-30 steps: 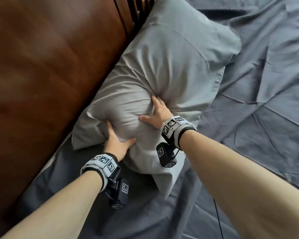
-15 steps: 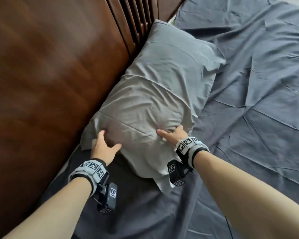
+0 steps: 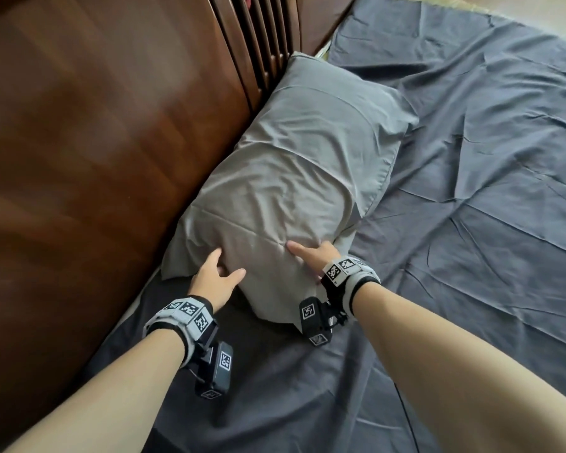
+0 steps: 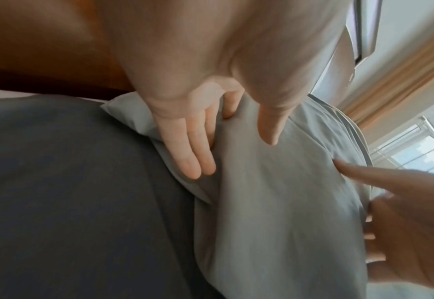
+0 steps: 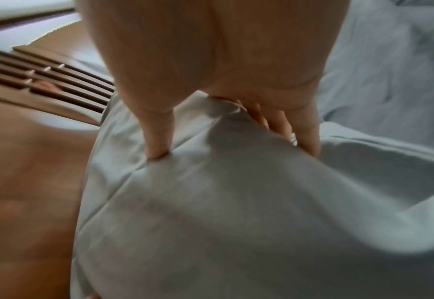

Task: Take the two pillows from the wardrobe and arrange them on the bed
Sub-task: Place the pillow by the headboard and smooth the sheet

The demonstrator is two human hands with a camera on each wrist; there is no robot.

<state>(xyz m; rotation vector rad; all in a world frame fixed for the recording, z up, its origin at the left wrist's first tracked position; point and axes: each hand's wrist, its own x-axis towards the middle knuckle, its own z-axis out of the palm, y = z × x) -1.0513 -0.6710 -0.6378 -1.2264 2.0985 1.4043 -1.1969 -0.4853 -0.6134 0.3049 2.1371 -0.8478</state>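
A grey pillow (image 3: 268, 204) lies on the bed's dark grey sheet (image 3: 471, 223), along the wooden headboard. Beyond it a second grey pillow (image 3: 337, 106) seems to lie end to end, its near end under the first. My left hand (image 3: 214, 273) rests on the near pillow's left corner, fingers straight and thumb spread. My right hand (image 3: 311, 256) presses the near right end, thumb on top and fingers down the side. The left wrist view shows the left hand (image 4: 232, 156) on the pillow (image 4: 274, 212). The right wrist view shows the right hand (image 5: 233, 152) straddling a ridge of the pillow (image 5: 210, 212).
The brown headboard (image 3: 95, 158) fills the left side, with a slatted section (image 3: 258, 44) farther up. The creased sheet stretches away to the right. A curtain and window (image 4: 415, 131) show in the left wrist view.
Both hands have slid back along the pillow from its middle to its near end. The pillow now lies flatter against the headboard. The view has pulled back.
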